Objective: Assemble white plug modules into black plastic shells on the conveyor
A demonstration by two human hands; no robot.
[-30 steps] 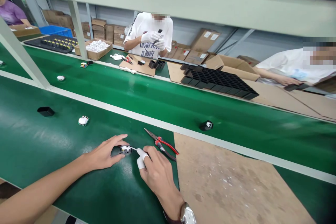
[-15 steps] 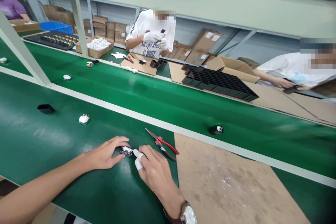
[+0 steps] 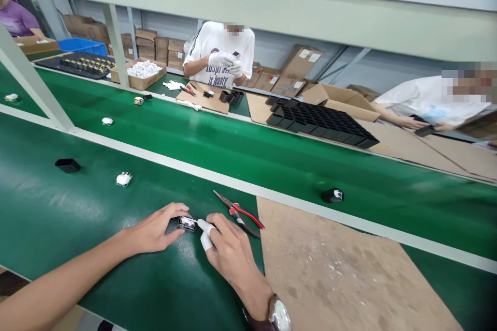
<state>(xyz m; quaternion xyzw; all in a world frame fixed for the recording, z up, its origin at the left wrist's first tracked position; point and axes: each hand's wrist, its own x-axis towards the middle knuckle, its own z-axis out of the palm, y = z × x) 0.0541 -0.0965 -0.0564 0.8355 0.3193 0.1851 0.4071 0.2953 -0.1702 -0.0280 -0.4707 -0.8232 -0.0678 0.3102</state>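
My left hand (image 3: 161, 227) is closed round a small black plastic case (image 3: 180, 227), thumb on the near side and fingers on the far side. White material and circuit parts show in the case's open end, which faces right. My right hand (image 3: 229, 243) wears white finger cots on thumb and index finger. Those two are pinched together beside the open end; a thin pale strip seems to run from them to the case, too small to name. Red-and-black long-nose pliers (image 3: 237, 212) lie just beyond my right hand.
A circuit board with a white top (image 3: 123, 179) and an empty black case (image 3: 67, 165) lie to the left. Cardboard (image 3: 349, 269) covers the bench at right. Beyond a pale rail, a green belt (image 3: 217, 139) carries several pieces. Co-workers sit opposite, near black cases (image 3: 322, 121).
Pieces on the belt have shifted to the right. My hands and the case stay almost in place. The view has tilted slightly; the co-worker opposite has lowered their gloved hands a little.
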